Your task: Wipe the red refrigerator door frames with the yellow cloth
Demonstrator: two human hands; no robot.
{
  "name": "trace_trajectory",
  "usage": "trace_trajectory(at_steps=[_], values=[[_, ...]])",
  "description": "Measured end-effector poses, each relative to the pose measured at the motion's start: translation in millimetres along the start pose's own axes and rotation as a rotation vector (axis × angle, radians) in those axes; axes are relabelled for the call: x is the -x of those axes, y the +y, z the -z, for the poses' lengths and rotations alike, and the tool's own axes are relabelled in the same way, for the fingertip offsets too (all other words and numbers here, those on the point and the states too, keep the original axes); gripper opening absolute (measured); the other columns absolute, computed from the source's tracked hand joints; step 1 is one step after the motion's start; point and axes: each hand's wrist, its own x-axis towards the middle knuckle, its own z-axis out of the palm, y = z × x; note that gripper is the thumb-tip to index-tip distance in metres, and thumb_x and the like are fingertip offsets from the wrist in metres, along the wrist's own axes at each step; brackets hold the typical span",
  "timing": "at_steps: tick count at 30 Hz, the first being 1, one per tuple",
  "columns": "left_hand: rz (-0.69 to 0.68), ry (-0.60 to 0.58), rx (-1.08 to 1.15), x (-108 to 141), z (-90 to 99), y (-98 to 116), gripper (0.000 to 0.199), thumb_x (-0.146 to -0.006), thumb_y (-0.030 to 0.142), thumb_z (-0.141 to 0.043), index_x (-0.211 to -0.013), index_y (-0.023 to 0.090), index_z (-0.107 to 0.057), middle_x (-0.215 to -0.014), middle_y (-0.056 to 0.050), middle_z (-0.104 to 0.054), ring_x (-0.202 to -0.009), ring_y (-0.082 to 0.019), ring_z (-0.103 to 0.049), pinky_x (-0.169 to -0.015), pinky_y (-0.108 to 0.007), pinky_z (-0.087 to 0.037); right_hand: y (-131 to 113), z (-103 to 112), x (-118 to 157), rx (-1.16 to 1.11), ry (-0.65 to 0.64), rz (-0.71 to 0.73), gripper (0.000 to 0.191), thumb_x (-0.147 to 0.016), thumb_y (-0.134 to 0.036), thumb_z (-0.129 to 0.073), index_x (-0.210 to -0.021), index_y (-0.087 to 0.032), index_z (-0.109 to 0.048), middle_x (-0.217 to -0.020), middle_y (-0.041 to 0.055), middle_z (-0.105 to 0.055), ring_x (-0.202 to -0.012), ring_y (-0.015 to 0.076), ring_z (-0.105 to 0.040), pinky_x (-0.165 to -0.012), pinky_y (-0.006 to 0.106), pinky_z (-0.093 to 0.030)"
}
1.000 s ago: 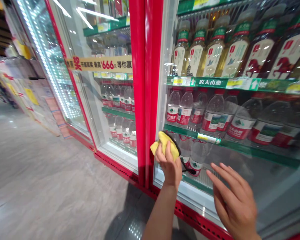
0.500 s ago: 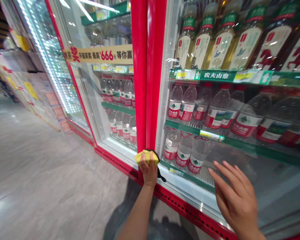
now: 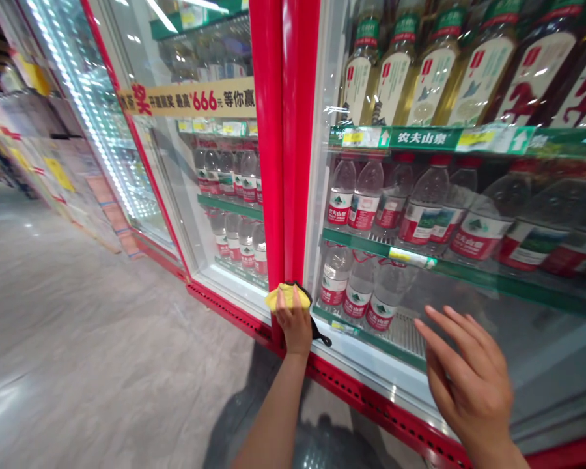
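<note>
My left hand (image 3: 293, 322) presses a yellow cloth (image 3: 288, 298) with a black edge against the lower end of the red door frame (image 3: 293, 163). Its fingers lie over the cloth, and a black loop (image 3: 322, 333) hangs out to the right. My right hand (image 3: 471, 365) is held in front of the right glass door, fingers stretched and slightly apart, with nothing in it. Whether its fingertips touch the glass I cannot tell. Behind the glass, near both hands, stand large water bottles (image 3: 381, 299) with red and white labels.
Tea bottles (image 3: 390, 78) fill an upper shelf on the right. The left cooler door bears a beige strip (image 3: 190, 96) with printing. A red perforated base (image 3: 371, 397) runs along the bottom. Grey floor (image 3: 127, 365) extends left, toward stacked boxes (image 3: 53, 156).
The view has shifted slightly. My left hand and the cloth sit a little further right and higher in the picture, still at the frame's lower end. My right hand stays open, slightly further right.
</note>
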Motion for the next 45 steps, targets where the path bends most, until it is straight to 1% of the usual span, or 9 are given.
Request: trace_trajectory(at_steps=[8, 15, 20, 27, 30, 35, 38, 41, 45], values=[[-0.145, -0.054, 0.150, -46.5, -11.4, 59.3, 0.065, -0.093, 0.027, -0.051, -0.155, 0.012, -0.037, -0.165, -0.024, -0.028, -0.154, -0.038, -0.025, -0.121, -0.059, -0.029, -2.1, 13.8, -6.9, 0.019, 0.019, -0.016, 0.054, -0.089, -0.005, -0.061, -0.138, -0.027, -0.061, -0.138, 0.0104, -0.066, -0.131, 0.0296, -0.059, -0.114, 0.053, -0.044], [0.111, -0.009, 0.147, 58.3, -40.8, 36.3, 0.065, -0.098, 0.028, -0.039, -0.158, 0.006, -0.025, -0.163, -0.031, -0.025, -0.154, -0.037, -0.027, -0.119, -0.065, -0.029, 7.1, 21.4, 5.0, 0.032, -0.021, -0.025, 0.054, -0.088, -0.003, -0.062, -0.137, -0.024, -0.063, -0.135, 0.0125, -0.067, -0.129, 0.0297, -0.060, -0.113, 0.050, -0.045], [0.150, -0.016, 0.161, 50.4, -46.2, 70.6, 0.069, -0.100, 0.032, -0.040, -0.160, 0.009, -0.017, -0.166, -0.029, -0.018, -0.156, -0.037, -0.019, -0.121, -0.065, -0.025, 16.1, 24.8, 8.6, 0.072, 0.007, -0.068, 0.054, -0.088, -0.004, -0.061, -0.137, -0.028, -0.062, -0.134, 0.0098, -0.068, -0.129, 0.0290, -0.061, -0.113, 0.052, -0.045], [-0.330, -0.098, 0.129, 41.3, -37.1, 47.6, 0.070, -0.093, 0.043, -0.056, -0.155, 0.014, -0.038, -0.165, -0.025, -0.026, -0.154, -0.043, -0.022, -0.116, -0.065, -0.035, 35.8, 13.0, 29.7, 0.167, -0.002, -0.156, 0.053, -0.091, -0.005, -0.056, -0.138, -0.028, -0.059, -0.143, 0.0123, -0.061, -0.140, 0.0306, -0.051, -0.114, 0.056, -0.043], [-0.245, -0.039, 0.108, 43.9, -37.9, 44.2, 0.065, -0.097, 0.034, -0.048, -0.156, 0.013, -0.034, -0.166, -0.025, -0.021, -0.156, -0.040, -0.018, -0.116, -0.064, -0.035, 38.5, 11.6, 35.2, 0.171, -0.002, -0.176, 0.054, -0.091, -0.005, -0.055, -0.138, -0.029, -0.059, -0.145, 0.0116, -0.059, -0.141, 0.0303, -0.050, -0.115, 0.056, -0.042], [-0.147, -0.025, 0.102, 42.5, -42.5, 96.4, 0.073, -0.095, 0.034, -0.052, -0.159, 0.010, -0.027, -0.168, -0.026, -0.014, -0.157, -0.041, -0.011, -0.118, -0.066, -0.030, 42.0, 16.2, 34.4, 0.180, 0.058, -0.236, 0.058, -0.091, -0.005, -0.056, -0.142, -0.033, -0.057, -0.148, 0.0086, -0.057, -0.142, 0.0294, -0.049, -0.117, 0.057, -0.040], [-0.517, -0.115, 0.118, 56.4, -40.7, 103.0, 0.072, -0.085, 0.039, -0.068, -0.149, 0.014, -0.048, -0.160, -0.025, -0.037, -0.155, -0.043, -0.020, -0.121, -0.064, -0.025, 47.5, 14.5, 42.1, 0.207, 0.069, -0.256, 0.065, -0.091, -0.004, -0.055, -0.148, -0.035, -0.051, -0.153, 0.0068, -0.053, -0.145, 0.0287, -0.045, -0.119, 0.057, -0.038], [-0.894, -0.120, 0.188, 69.7, -38.9, 82.4, 0.047, -0.080, 0.033, -0.072, -0.127, 0.035, -0.069, -0.136, -0.006, -0.067, -0.151, -0.029, -0.034, -0.128, -0.048, -0.013, 55.1, 11.1, 61.5, 0.257, 0.015, -0.215, 0.073, -0.092, -0.004, -0.053, -0.155, -0.037, -0.040, -0.161, 0.0048, -0.043, -0.150, 0.0270, -0.037, -0.123, 0.056, -0.032], [-0.866, -0.101, 0.233, 63.4, -38.6, 84.5, 0.043, -0.077, 0.026, -0.074, -0.119, 0.037, -0.072, -0.132, -0.005, -0.069, -0.147, -0.028, -0.041, -0.128, -0.048, -0.010, 64.8, 13.7, 94.1, 0.332, -0.058, -0.203, 0.079, -0.091, 0.000, -0.048, -0.159, -0.036, -0.031, -0.167, 0.0014, -0.030, -0.155, 0.0238, -0.028, -0.127, 0.053, -0.024]])
